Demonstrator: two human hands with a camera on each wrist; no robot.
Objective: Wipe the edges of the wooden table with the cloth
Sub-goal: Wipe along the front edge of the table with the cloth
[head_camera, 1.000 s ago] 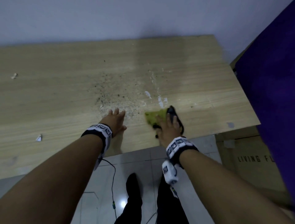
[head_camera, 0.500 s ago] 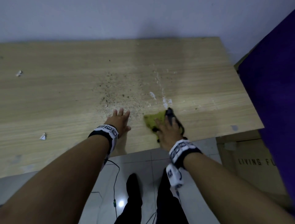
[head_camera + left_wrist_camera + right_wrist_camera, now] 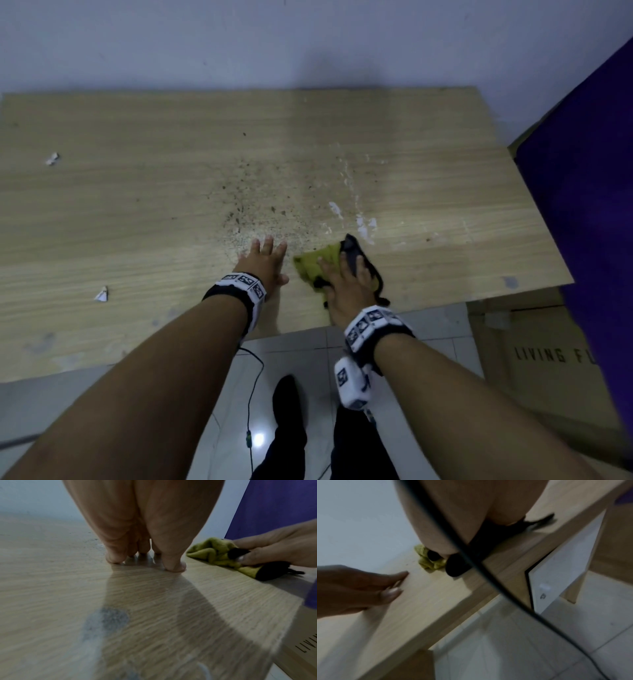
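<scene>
The wooden table (image 3: 137, 222) is dusty, with dark crumbs and white smears at its middle. A yellow-green cloth with black trim (image 3: 311, 262) lies bunched near the front edge. My right hand (image 3: 346, 281) lies on top of it, fingers over the fabric and thumb pinching it from the side, as the left wrist view shows for the cloth (image 3: 211, 553) and that hand (image 3: 274, 547). My left hand (image 3: 263, 263) rests flat on the bare wood just left of the cloth, fingers straight. The right wrist view shows the cloth (image 3: 424, 559) under my palm.
Dark crumbs (image 3: 246, 212) and white smears (image 3: 359, 219) lie beyond the hands. Two paper scraps (image 3: 52, 158) (image 3: 102, 294) sit at the left. A purple panel (image 3: 589, 205) and a cardboard box (image 3: 534, 356) stand at the right. A wall backs the table.
My right hand has slid the cloth a little to the left along the front edge, closing the gap to my left hand. The left hand has stayed planted.
</scene>
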